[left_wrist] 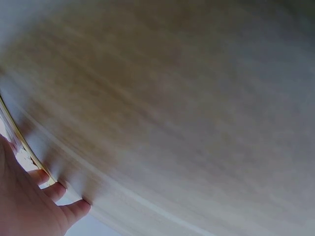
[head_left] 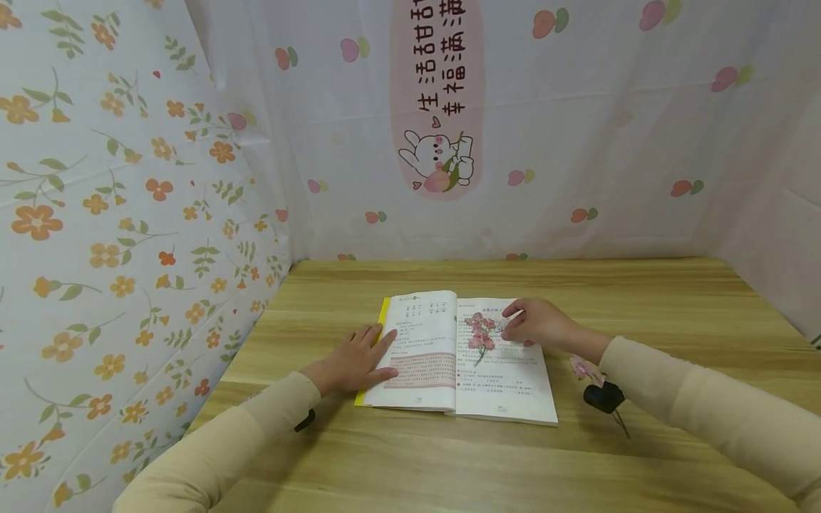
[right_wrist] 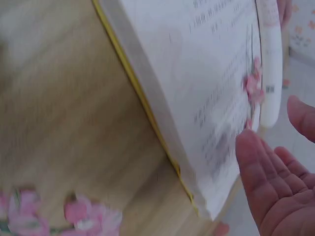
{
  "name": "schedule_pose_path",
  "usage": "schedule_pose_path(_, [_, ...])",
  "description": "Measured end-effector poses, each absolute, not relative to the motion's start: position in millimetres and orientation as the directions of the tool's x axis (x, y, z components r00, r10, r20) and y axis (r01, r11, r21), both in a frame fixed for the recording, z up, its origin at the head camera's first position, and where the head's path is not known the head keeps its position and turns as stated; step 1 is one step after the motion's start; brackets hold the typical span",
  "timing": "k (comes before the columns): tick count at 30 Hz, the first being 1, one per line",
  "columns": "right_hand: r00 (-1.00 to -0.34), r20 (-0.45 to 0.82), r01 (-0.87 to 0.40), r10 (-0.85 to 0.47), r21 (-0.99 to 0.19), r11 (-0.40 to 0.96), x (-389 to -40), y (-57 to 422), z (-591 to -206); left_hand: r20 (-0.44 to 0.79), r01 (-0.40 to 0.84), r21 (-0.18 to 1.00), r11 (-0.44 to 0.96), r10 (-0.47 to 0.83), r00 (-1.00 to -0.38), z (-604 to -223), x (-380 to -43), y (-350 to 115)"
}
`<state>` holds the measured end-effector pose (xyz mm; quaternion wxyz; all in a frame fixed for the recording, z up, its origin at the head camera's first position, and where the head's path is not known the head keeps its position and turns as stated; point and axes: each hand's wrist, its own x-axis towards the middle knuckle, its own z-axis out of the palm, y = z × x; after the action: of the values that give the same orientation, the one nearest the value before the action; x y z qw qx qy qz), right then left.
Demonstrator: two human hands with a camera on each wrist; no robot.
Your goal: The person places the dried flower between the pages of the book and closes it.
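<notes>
An open book (head_left: 507,413) with a yellow cover lies on the wooden table. My left hand (head_left: 355,360) rests on the left page and its outer edge, fingers spread; in the left wrist view its fingertips reach over the yellow edge onto the wood. On the right page lies a spray of pink flowers (head_left: 479,333) with a green stem, next to some tiny pale flowers (head_left: 498,326). My right hand (head_left: 539,324) is over that page's outer edge, fingertips close beside the pale flowers. In the right wrist view, thumb and fingers of this hand (right_wrist: 280,191) stand apart with nothing between them.
Another pink flower sprig (head_left: 585,371) lies on the table (head_left: 410,470) right of the book, partly hidden by a black device (head_left: 603,397) at the right wrist. Patterned cloth (head_left: 577,142) hangs behind the table and on the left side.
</notes>
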<state>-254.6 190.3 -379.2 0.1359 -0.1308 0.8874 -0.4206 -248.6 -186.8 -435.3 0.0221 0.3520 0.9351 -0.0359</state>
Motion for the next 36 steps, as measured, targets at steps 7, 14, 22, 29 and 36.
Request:
schedule_pose_path(7, [-0.909,0.060,-0.385,-0.413,-0.501,0.775,-269,210,-385,-0.086,0.656,-0.051,0.753,0.651,-0.754,-432,-247,-185])
schedule_pose_path(14, [-0.854,0.060,-0.504,-0.516,-0.339,0.795,-290,224,-407,-0.113,0.640,-0.054,0.766,0.632,-0.766,-432,-248,-184])
schedule_pose_path(22, [-0.843,0.005,-0.529,-0.538,-0.194,0.826,-302,234,-422,-0.083,0.655,-0.065,0.753,0.650,-0.755,-433,-248,-185])
schedule_pose_path(29, [-0.852,-0.031,-0.514,-0.523,-0.147,0.845,-304,239,-426,-0.072,0.661,-0.075,0.746,0.657,-0.750,-432,-247,-185])
schedule_pose_path(36, [-0.859,-0.029,-0.499,-0.511,-0.173,0.849,-301,238,-424,-0.084,0.658,-0.066,0.750,0.653,-0.752,-430,-246,-184])
